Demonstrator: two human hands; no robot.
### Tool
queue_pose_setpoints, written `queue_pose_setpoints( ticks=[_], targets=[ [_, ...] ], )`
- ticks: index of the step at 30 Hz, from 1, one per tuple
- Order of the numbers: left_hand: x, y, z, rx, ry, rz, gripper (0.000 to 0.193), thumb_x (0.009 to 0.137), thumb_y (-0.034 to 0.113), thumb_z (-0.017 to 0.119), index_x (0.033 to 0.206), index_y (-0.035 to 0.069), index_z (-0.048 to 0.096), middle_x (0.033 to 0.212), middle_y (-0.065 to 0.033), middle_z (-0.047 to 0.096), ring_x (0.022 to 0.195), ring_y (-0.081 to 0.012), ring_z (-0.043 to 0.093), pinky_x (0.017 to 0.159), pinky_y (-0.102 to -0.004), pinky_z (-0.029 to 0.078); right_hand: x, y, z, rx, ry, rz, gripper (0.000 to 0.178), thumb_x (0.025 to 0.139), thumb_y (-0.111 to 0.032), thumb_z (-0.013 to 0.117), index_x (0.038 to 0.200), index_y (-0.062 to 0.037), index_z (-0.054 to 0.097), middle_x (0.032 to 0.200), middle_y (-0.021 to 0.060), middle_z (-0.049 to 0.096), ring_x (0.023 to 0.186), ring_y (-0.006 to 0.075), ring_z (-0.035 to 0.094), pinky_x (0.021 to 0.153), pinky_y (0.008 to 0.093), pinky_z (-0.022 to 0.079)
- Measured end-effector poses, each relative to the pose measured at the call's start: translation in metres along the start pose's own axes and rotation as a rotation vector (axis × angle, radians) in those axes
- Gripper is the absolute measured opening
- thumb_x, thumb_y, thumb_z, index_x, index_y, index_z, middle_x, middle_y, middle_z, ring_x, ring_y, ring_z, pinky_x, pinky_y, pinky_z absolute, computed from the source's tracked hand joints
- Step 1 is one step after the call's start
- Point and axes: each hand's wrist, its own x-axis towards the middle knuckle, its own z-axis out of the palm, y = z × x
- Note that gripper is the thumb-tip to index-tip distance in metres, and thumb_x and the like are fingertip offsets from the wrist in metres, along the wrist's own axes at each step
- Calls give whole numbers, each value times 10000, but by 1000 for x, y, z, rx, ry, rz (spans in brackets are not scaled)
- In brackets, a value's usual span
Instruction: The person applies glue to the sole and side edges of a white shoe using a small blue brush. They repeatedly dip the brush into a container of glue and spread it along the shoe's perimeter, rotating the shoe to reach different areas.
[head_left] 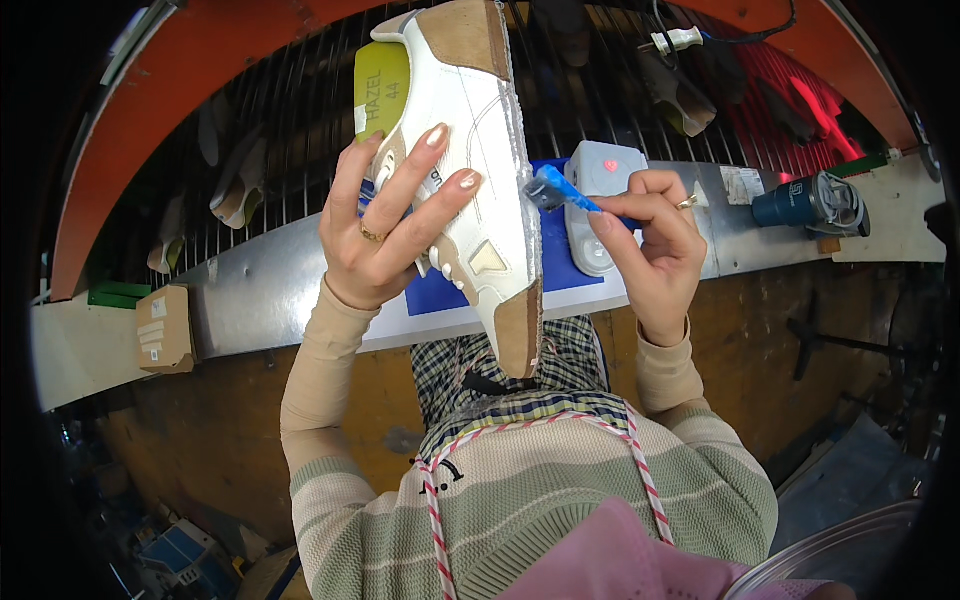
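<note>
Pink cloth [620,560] at the bottom edge, striped sweater [540,490] above it. Left hand [385,225] wraps around a white shoe [480,170] with tan toe and heel patches, fingers spread across its side, held up in the air over the table [250,290]. Right hand [655,240] pinches a blue brush [560,190], bristle end touching the shoe's sole edge. White device [600,200] on a blue mat [450,290] behind. Cardboard box [165,328] far left, dark blue container [810,202] far right.
</note>
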Motion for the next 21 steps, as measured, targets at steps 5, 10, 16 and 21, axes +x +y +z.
queue_pose_setpoints(
  ticks=[5,10,16,21],
  targets=[
    [-2,0,-1,-20,-7,22,425,797,226,787,1205,307,697,1369,73,589,1204,-277,507,886,-351,585,20,-1,-7,-219,29,-207,198,753,7,815,936,26,739,932,68,517,725,114,540,636,232,472],
    [-2,0,-1,-25,-7,10,436,791,211,792,1207,301,696,1368,70,590,1189,-282,516,876,-347,586,34,4,-13,-280,-14,-286,200,734,-10,828,918,14,754,926,79,537,708,111,556,617,232,459],
    [-3,-4,-1,-25,-3,6,455,771,201,805,1206,279,699,1358,51,607,1163,-297,544,888,-349,580,32,9,-19,-146,-128,-307,213,712,-29,841,907,4,760,922,70,531,681,94,523,592,214,410],
    [-4,-5,0,-22,-9,-15,481,752,209,818,1212,276,697,1360,45,613,1173,-293,545,920,-351,567,24,7,-23,-82,-177,-271,225,707,-23,840,916,7,761,918,63,509,656,91,510,576,211,407]
  ],
)
